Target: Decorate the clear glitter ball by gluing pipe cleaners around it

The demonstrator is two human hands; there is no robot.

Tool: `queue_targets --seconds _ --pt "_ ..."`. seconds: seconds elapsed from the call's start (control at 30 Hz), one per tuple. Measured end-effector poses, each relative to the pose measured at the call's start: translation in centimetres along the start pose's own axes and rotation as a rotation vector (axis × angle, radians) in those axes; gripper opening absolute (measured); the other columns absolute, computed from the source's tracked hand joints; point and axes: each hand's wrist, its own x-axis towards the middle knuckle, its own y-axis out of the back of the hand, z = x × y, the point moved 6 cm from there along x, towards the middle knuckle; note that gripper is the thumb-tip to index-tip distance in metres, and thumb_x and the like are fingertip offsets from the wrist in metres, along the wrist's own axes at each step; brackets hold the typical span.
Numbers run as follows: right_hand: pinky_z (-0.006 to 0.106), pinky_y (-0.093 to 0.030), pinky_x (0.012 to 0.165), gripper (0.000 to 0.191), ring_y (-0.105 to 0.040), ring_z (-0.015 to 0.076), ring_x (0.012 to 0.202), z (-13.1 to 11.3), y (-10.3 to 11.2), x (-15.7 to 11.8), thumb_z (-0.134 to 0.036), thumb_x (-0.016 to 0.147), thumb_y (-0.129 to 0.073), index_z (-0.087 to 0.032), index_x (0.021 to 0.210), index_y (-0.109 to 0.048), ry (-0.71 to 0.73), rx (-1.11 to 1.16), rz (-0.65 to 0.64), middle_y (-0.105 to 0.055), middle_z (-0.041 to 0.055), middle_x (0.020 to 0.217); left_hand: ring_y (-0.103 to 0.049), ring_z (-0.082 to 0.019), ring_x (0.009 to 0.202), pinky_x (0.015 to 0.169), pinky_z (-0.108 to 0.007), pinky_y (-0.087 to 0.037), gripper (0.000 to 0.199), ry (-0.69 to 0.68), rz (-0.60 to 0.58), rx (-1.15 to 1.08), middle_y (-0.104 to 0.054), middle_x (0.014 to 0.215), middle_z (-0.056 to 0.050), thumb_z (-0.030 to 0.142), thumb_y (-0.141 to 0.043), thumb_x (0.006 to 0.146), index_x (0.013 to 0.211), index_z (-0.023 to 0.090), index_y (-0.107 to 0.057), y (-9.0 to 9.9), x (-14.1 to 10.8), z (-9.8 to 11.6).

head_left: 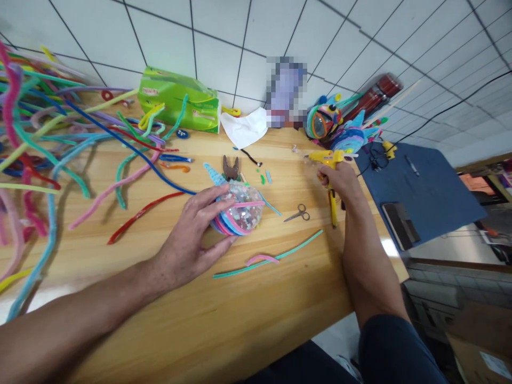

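Steadying the ball [248, 217] on the wooden surface [192, 325] w/ the L hand [186, 242], fingers spread over it & thumb at its near side, a loose hold rather than a tight pinch. R hand [342, 178] is closed round the glue gun [325, 156], off to the right, nozzle pointing left, well apart from the ball. Pink, blue & other fuzzy strips wrap part of the ball; a light-blue spike [214, 174] stands out at its far left.

Pliers [231, 167] sit just beyond, scissors [297, 215] btwn ball & gun, a short pink strip [262, 258] across a long green one [300, 247] nearer the person.

Looks like a gluing stage, gun in hand but away from the work. Applying glue would call for a steady ball, the nozzle brought close to the chosen spot & fingertips kept off hot glue. Can't tell if the trigger's pressed.
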Motion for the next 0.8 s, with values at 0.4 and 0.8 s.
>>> queue_targets --seconds 0.4,0.8 --pt "0.029 -0.055 0.064 0.026 -0.065 0.0187 0.059 0.6 0.0 0.3 -0.042 0.090 -0.068 -0.021 0.075 -0.068 0.000 0.050 -0.020 -0.065 0.0018 0.054 -0.054 -0.033 0.154 0.124 -0.055 -0.053 0.065 -0.006 -0.006 0.009 -0.053 0.162 -0.016 0.022 -0.071 0.101 0.159 0.028 -0.041 0.0 0.0 0.0" --pt "0.033 -0.060 0.068 0.030 -0.070 0.0224 0.064 0.8 -1.1 1.2 -0.049 0.090 -0.069 -0.019 0.083 -0.072 0.042 0.155 0.001 -0.069 0.0043 0.058 -0.053 -0.033 0.155 0.124 -0.055 -0.053 0.064 0.002 0.005 -0.010 -0.054 0.162 -0.015 0.022 -0.072 0.101 0.158 0.028 -0.043 0.0 0.0 0.1"
